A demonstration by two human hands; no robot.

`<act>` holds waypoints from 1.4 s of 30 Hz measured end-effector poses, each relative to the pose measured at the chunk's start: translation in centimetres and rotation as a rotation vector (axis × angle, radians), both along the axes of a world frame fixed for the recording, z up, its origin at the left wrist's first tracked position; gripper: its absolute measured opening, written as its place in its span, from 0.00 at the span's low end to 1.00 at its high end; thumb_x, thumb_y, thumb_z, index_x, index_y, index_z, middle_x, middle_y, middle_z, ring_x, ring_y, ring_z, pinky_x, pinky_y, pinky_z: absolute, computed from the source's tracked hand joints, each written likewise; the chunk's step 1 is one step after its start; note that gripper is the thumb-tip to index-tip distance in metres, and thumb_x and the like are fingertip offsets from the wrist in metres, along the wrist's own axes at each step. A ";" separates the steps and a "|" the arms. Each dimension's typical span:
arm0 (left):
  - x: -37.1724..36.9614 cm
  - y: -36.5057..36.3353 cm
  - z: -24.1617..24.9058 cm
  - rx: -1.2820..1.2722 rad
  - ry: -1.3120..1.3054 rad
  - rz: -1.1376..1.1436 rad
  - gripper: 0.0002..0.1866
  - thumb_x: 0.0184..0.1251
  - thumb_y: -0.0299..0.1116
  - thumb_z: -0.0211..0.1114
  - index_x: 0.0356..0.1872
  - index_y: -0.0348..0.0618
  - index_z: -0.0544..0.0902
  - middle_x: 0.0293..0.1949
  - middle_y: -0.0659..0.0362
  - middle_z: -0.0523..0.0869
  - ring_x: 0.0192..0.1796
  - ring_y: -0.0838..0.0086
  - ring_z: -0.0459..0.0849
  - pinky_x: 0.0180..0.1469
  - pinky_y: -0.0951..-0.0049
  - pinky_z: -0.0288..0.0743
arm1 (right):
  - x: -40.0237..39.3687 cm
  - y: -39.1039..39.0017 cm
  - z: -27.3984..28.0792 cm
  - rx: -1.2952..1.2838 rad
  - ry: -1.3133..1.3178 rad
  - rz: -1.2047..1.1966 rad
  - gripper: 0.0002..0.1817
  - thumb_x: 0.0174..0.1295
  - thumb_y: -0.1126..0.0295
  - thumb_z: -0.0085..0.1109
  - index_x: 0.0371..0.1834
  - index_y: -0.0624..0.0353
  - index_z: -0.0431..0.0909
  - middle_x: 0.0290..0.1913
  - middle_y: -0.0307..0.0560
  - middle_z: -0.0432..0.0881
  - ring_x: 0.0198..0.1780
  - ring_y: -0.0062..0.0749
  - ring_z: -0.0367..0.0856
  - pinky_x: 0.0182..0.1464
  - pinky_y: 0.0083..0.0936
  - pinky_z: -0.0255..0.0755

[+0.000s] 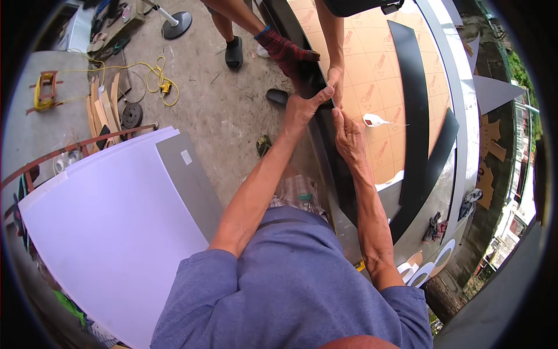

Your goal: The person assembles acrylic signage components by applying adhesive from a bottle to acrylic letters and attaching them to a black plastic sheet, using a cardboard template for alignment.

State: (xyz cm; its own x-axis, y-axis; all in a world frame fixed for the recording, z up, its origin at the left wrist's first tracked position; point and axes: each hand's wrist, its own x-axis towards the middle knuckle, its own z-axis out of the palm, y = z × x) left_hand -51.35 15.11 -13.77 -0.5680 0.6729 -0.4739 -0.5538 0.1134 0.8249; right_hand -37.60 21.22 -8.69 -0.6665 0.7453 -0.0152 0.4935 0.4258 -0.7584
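Note:
Both my hands grip a long black strip that stands along the near side of the worktable. My left hand closes over its top edge, thumb pointing right. Just to the right, my right hand pinches the same edge with thumb and fingers. Against my fingertips is a co-worker's bare hand, and the co-worker's other hand, in a dark red knit glove, holds the strip farther up. A small white squeeze bottle with a thin nozzle lies right of my right hand.
Brown printed sheeting covers the table, with a curved black piece and another black piece on it. White sheets are stacked at my left. A yellow cord, wood strips and a stand base are on the floor.

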 end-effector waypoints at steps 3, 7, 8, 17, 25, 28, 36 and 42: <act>0.1 -0.1 0.3 0.002 -0.016 -0.012 0.38 0.48 0.61 0.83 0.45 0.33 0.84 0.40 0.56 0.87 0.42 0.74 0.85 0.46 0.73 0.80 | 0.0 0.1 0.1 0.011 -0.027 0.010 0.17 0.78 0.61 0.53 0.44 0.66 0.83 0.23 0.59 0.76 0.23 0.43 0.76 0.30 0.37 0.69; 1.1 -0.4 0.5 0.001 -0.026 -0.041 0.36 0.51 0.59 0.82 0.45 0.35 0.84 0.42 0.57 0.86 0.43 0.75 0.84 0.48 0.74 0.78 | 0.1 0.2 0.0 -0.004 -0.007 0.020 0.16 0.76 0.63 0.54 0.49 0.64 0.85 0.26 0.63 0.81 0.27 0.50 0.85 0.33 0.38 0.74; 1.4 -0.6 0.6 -0.003 -0.022 -0.050 0.35 0.52 0.59 0.81 0.46 0.35 0.84 0.43 0.57 0.86 0.44 0.75 0.84 0.49 0.74 0.78 | 0.0 0.2 0.0 -0.024 0.005 0.017 0.16 0.77 0.63 0.53 0.50 0.64 0.85 0.26 0.63 0.81 0.28 0.51 0.85 0.33 0.38 0.74; 2.5 -0.9 0.6 0.001 -0.051 -0.013 0.34 0.53 0.58 0.81 0.47 0.36 0.85 0.44 0.58 0.86 0.47 0.75 0.82 0.51 0.73 0.76 | -0.1 -0.1 0.3 -0.043 -0.009 0.004 0.15 0.77 0.64 0.54 0.49 0.64 0.85 0.24 0.58 0.80 0.26 0.41 0.84 0.33 0.34 0.73; 2.5 -0.5 -0.4 -0.025 0.032 0.037 0.39 0.48 0.61 0.82 0.43 0.29 0.86 0.38 0.51 0.90 0.42 0.72 0.88 0.45 0.73 0.81 | -0.2 -0.2 -0.2 -0.017 0.069 0.011 0.16 0.78 0.62 0.53 0.47 0.66 0.84 0.21 0.53 0.76 0.23 0.33 0.77 0.31 0.33 0.70; 2.4 -0.4 -1.6 -0.043 0.048 0.032 0.39 0.46 0.62 0.82 0.40 0.29 0.87 0.36 0.50 0.90 0.40 0.71 0.89 0.44 0.72 0.82 | -0.2 -0.3 -0.1 -0.010 0.055 0.003 0.17 0.78 0.62 0.53 0.47 0.66 0.84 0.21 0.53 0.75 0.24 0.32 0.76 0.31 0.33 0.69; 2.4 -0.6 -1.4 -0.055 0.064 0.030 0.40 0.43 0.65 0.82 0.36 0.29 0.88 0.35 0.49 0.91 0.40 0.69 0.91 0.44 0.71 0.83 | -0.2 -0.4 -0.2 0.027 0.045 0.012 0.19 0.79 0.60 0.52 0.47 0.66 0.84 0.22 0.53 0.75 0.24 0.32 0.75 0.32 0.33 0.69; 2.4 -0.5 -1.8 -0.020 0.145 0.100 0.37 0.43 0.63 0.82 0.35 0.31 0.89 0.35 0.52 0.91 0.39 0.72 0.90 0.44 0.73 0.83 | 0.0 -0.1 -0.2 -0.044 -0.042 0.023 0.23 0.79 0.54 0.51 0.48 0.66 0.84 0.24 0.51 0.75 0.28 0.30 0.75 0.34 0.32 0.69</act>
State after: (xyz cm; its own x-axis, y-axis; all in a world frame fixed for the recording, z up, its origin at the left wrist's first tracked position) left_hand -48.93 14.61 -15.52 -0.6952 0.6008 -0.3946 -0.4385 0.0804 0.8951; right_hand -37.55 21.08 -8.92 -0.6818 0.7275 -0.0761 0.5158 0.4044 -0.7553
